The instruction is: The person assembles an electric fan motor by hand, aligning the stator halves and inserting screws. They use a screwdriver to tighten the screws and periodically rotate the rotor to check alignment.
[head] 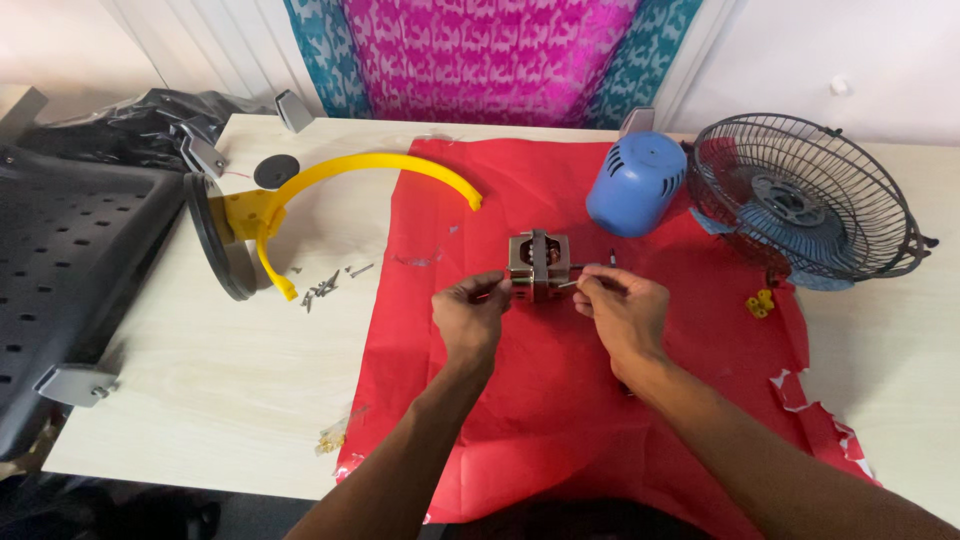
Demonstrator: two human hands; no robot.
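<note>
A small metal fan motor [537, 264] with copper windings sits just above the red sheet [560, 400] at the table's middle. My left hand [470, 315] pinches its left side. My right hand [622, 308] grips the thin shaft sticking out of its right side. Both hands meet around the motor, fingers closed on it.
A blue plastic motor cover [636, 183] and a black wire fan cage with blue blades [800, 205] lie at the back right. A yellow curved bracket on a black round base [250, 215] stands left, with several loose screws [325, 287] beside it. Small yellow clips [760, 302] lie right.
</note>
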